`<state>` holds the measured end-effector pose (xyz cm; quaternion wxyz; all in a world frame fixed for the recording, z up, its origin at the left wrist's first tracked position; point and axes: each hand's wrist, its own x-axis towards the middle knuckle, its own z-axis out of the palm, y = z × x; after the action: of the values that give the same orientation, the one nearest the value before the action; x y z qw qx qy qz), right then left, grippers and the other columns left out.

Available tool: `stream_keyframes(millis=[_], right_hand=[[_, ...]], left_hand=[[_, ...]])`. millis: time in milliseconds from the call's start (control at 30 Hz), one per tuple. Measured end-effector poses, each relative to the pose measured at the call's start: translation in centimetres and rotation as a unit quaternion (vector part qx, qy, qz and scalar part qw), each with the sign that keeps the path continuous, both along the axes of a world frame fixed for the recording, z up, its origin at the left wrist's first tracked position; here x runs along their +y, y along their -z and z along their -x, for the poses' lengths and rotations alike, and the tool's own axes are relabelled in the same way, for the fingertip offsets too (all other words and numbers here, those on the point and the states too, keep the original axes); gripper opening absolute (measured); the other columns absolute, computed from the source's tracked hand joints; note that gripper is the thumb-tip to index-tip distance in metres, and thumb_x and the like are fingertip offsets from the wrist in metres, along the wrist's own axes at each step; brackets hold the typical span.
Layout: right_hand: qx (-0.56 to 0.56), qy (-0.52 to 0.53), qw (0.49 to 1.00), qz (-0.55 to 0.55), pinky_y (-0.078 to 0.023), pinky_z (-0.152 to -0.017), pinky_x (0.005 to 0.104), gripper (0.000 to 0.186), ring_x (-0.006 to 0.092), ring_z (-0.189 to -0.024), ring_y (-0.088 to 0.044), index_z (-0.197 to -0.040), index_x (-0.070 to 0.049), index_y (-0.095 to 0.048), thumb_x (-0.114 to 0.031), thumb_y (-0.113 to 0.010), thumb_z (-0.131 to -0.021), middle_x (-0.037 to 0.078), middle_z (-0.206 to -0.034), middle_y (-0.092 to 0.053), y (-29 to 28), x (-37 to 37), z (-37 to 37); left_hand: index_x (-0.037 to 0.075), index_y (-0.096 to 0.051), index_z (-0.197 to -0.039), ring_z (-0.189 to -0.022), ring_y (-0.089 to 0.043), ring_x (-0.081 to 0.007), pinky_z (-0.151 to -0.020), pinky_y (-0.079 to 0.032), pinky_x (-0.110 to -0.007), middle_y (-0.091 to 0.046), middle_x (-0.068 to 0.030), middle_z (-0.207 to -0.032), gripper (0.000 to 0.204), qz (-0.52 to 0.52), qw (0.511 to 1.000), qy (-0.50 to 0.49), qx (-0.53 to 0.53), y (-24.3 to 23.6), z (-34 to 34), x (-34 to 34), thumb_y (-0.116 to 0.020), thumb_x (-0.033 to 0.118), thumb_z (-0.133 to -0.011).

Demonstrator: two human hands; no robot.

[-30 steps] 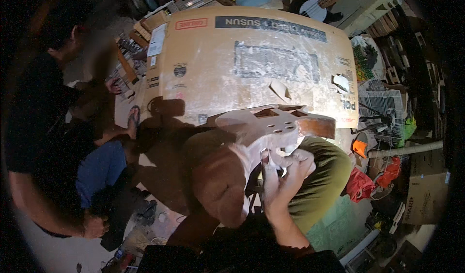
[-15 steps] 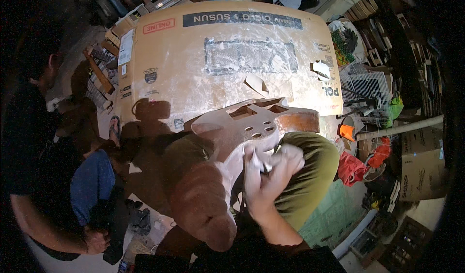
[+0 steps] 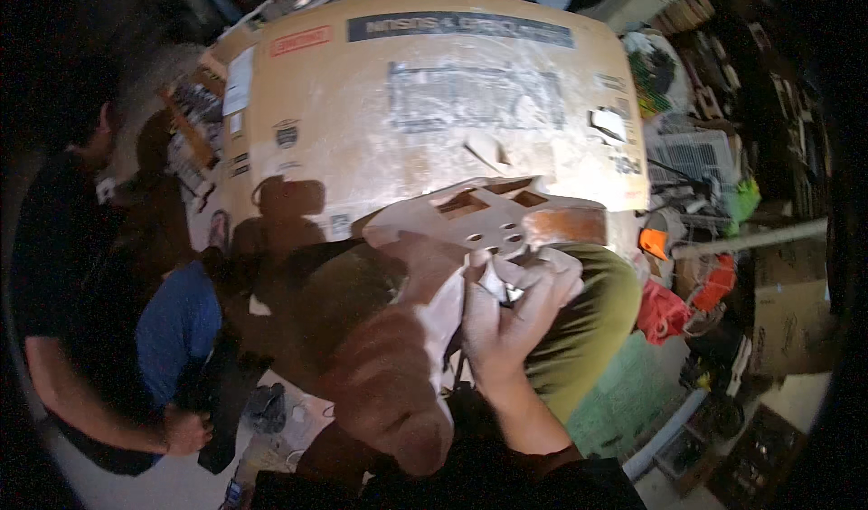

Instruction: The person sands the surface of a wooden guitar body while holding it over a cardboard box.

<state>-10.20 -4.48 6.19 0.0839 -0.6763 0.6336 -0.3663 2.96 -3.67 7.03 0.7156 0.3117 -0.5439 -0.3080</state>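
A dusty brown guitar body (image 3: 425,216) rests over my lap, with rectangular cutouts and several small round holes in its top. My right hand (image 3: 520,316) is at its near edge, just below the round holes. Fingers bent, it grips a small folded pale sheet that looks like sandpaper (image 3: 495,284). White dust coats the fingers. A reddish-brown rounded form (image 3: 384,388) reaches toward me in shadow; whether it belongs to the guitar body cannot be made out. My left hand does not show.
A big dust-streaked cardboard sheet (image 3: 344,103) lies ahead, with a curled paper piece (image 3: 488,155) on it. At left another person's hand (image 3: 185,429) hangs beside blue cloth (image 3: 176,329). Red bags (image 3: 665,311), a wire rack (image 3: 692,157) and cardboard boxes (image 3: 791,316) crowd the right.
The view has shifted slightly. My right hand stays at the guitar body's edge, its fingers less blurred and more curled around the folded sheet.
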Motion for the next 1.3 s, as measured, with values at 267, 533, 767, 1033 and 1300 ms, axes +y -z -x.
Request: stream_keyframes(millis=[267,533,767,1033,1300], right_hand=[[-0.079,0.014,0.996,0.028,-0.031,-0.085,0.0439,0.020,0.0312,-0.089,-0.043,-0.083,-0.002,-0.049,-0.003,-0.068,-0.083,0.015,-0.089,-0.047,2.3,-0.3,0.1],[-0.167,0.006,0.986,0.015,-0.036,-0.086,0.0413,0.022,0.0306,-0.096,-0.046,-0.083,0.001,-0.047,-0.001,-0.068,-0.084,0.016,-0.097,-0.048,3.8,0.6,1.5],[-0.190,-0.036,0.981,0.015,-0.038,-0.085,0.0372,0.020,0.0254,-0.095,-0.042,-0.084,0.002,-0.045,-0.003,-0.065,-0.087,0.012,-0.096,-0.042,3.0,0.2,1.1],[-0.083,-0.019,0.994,0.063,-0.038,-0.092,0.0402,0.016,0.0264,-0.103,-0.043,-0.091,0.003,-0.047,0.002,-0.062,-0.085,0.014,-0.105,-0.042,3.8,-1.5,1.4],[-0.209,-0.049,0.976,0.034,-0.048,-0.086,0.0324,0.028,0.0203,-0.103,-0.046,-0.110,0.004,-0.044,0.009,-0.044,-0.082,0.011,-0.113,-0.037,5.1,-1.4,1.2]], left_hand=[[0.001,-0.050,-0.065,-0.055,-0.048,-0.0305,-0.053,-0.039,-0.038,-0.047,-0.0117,-0.065,0.013,-0.050,0.997,-0.051,0.035,-1.2,1.6,-0.8,-0.060,0.004,-0.072],[-0.002,-0.055,-0.073,-0.062,-0.052,-0.0328,-0.058,-0.043,-0.040,-0.052,-0.0148,-0.071,0.007,-0.014,0.993,-0.111,-0.022,-1.3,2.0,0.2,-0.060,0.002,-0.074],[-0.004,-0.059,-0.083,-0.068,-0.057,-0.0355,-0.063,-0.047,-0.040,-0.057,-0.0172,-0.077,0.008,-0.062,0.991,-0.096,-0.066,-1.9,1.5,0.5,-0.059,0.001,-0.077],[0.004,-0.059,-0.101,-0.074,-0.062,-0.0177,-0.062,-0.051,-0.028,-0.062,-0.0088,-0.089,0.017,-0.277,0.921,-0.053,0.270,5.3,-11.2,-5.4,-0.052,0.019,-0.095],[0.017,-0.058,-0.123,-0.094,-0.063,-0.0264,-0.075,-0.052,-0.046,-0.066,-0.0126,-0.102,0.042,-0.772,0.527,-0.260,-0.242,30.8,-40.9,-8.7,-0.053,0.039,-0.087]])
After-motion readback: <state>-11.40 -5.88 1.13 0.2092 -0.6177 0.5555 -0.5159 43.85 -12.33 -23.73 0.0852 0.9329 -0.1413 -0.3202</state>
